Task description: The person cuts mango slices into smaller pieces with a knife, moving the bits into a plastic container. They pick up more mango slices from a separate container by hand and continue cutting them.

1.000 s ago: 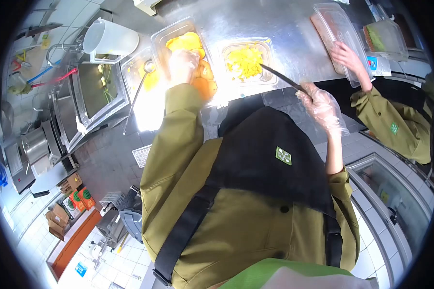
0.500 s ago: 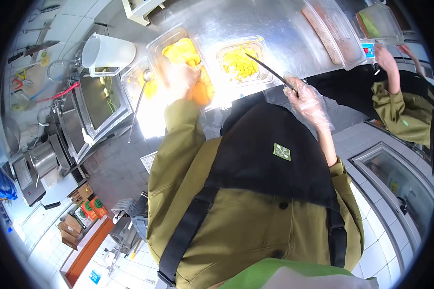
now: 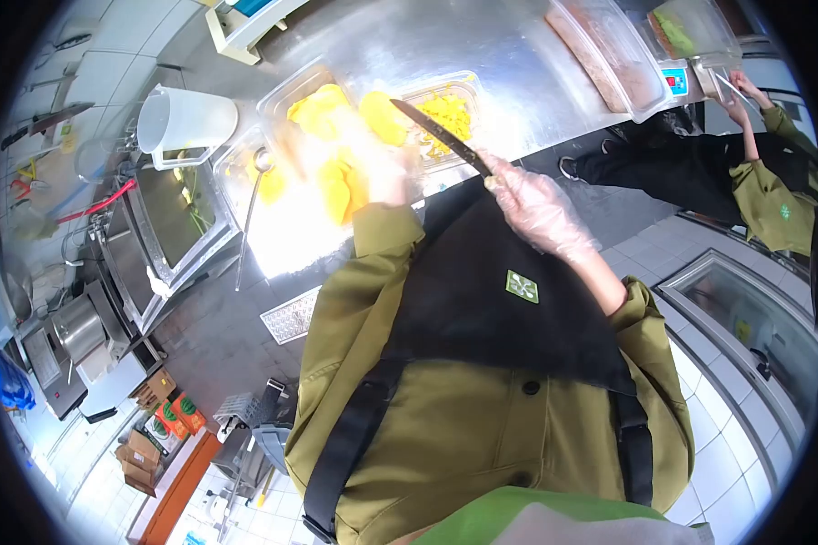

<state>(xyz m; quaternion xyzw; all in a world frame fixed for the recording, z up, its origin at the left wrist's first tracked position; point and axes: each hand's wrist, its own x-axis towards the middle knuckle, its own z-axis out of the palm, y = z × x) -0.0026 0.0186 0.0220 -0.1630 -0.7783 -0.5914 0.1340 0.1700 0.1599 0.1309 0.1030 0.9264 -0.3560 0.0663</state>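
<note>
My right hand (image 3: 541, 209), in a clear plastic glove, is wrapped round the handle of a dark-bladed knife (image 3: 441, 132). Its tip points up and left, beside a yellow mango piece (image 3: 384, 118). My left hand (image 3: 386, 171) is at the lower end of that piece and appears to grip it; glare washes out the fingers. Under the blade stands a clear tub (image 3: 473, 84) with diced mango (image 3: 447, 116). Left of my left hand, a larger clear tub (image 3: 268, 103) holds big peeled mango pieces (image 3: 320, 109).
Further left are a ladle (image 3: 263, 162) in another tub and a white plastic jug (image 3: 189, 123). Long clear containers (image 3: 609, 59) stand at the back right near a scale (image 3: 675, 82). A co-worker's hands (image 3: 736, 104) are beside it. A sink (image 3: 186, 204) lies at left.
My left hand has moved right from the larger tub, bringing a mango piece beside the knife. My right hand and the knife have shifted left. The co-worker's hands have moved slightly.
</note>
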